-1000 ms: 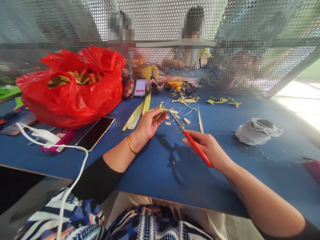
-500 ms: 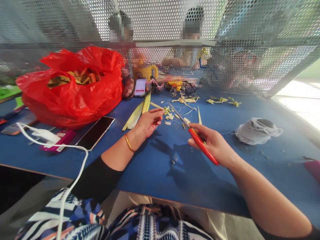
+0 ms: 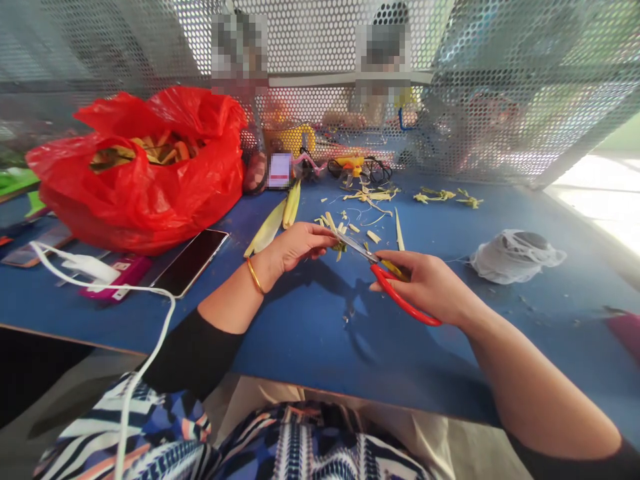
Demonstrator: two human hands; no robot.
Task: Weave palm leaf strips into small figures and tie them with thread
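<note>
My right hand [image 3: 427, 283] grips red-handled scissors [image 3: 407, 307], their blades pointing left and slightly parted. The blade tips meet a small yellow-green knotted leaf piece [image 3: 341, 247], pinched in the fingertips of my left hand [image 3: 303, 245]. The fingers partly hide this piece, so its full shape cannot be made out. Just beyond it lie pale cut leaf bits [image 3: 373, 237] and a narrow leaf strip [image 3: 399, 230]. Behind my left hand rest a broad pale leaf [image 3: 267, 230] and a folded yellow-green leaf [image 3: 292, 205].
A red plastic bag [image 3: 145, 207] full of leaf strips stands at left, near a dark phone [image 3: 193, 262] and white cable [image 3: 167, 327]. A netted thread spool [image 3: 517, 257] sits right. Small knotted leaf pieces [image 3: 443, 195] lie farther back, before a perforated metal screen [image 3: 320, 40] with people behind.
The scissors' blades have opened and moved down-left onto the leaf piece. My left hand has brought the piece slightly right and nearer to me.
</note>
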